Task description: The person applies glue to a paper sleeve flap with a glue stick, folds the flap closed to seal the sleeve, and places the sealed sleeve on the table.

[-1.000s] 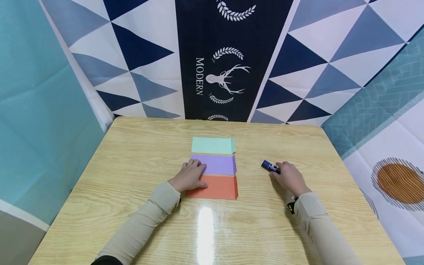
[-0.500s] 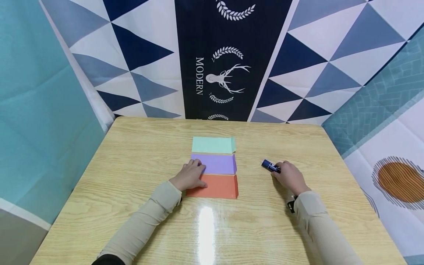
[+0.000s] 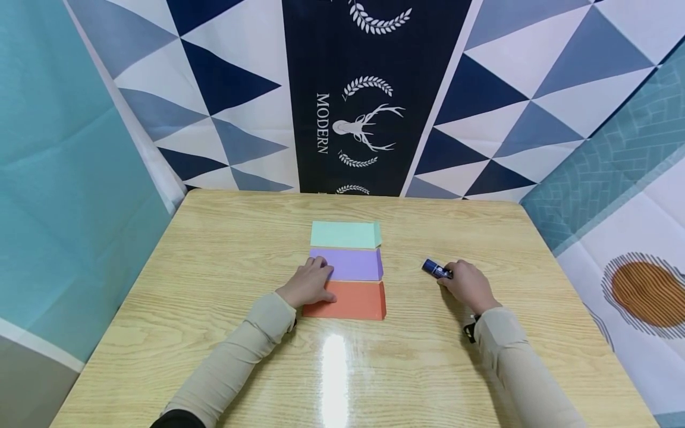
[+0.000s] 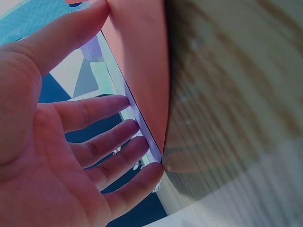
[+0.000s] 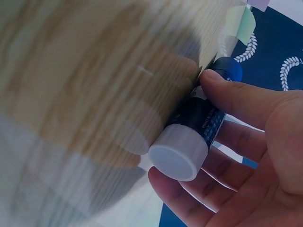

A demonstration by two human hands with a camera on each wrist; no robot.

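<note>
Three flat paper pieces lie in a column on the table in the head view: a mint green one (image 3: 342, 235) farthest away, a purple one (image 3: 355, 264) in the middle and an orange-red one (image 3: 355, 302) nearest. Each has a narrow tapered flap at its right end. My left hand (image 3: 306, 283) rests at their left side, fingers on the purple piece and thumb on the orange-red paper (image 4: 142, 61). To the right, my right hand (image 3: 469, 286) holds a dark blue glue stick (image 3: 434, 268) lying on its side at the tabletop. Thumb and fingers surround the glue stick (image 5: 196, 113), its white base facing the wrist camera.
The light wood table (image 3: 214, 249) has a bright glare strip in front of the papers. Behind it hangs a patterned cloth (image 3: 353, 119) with triangles and a deer head. More cloth hangs at both sides.
</note>
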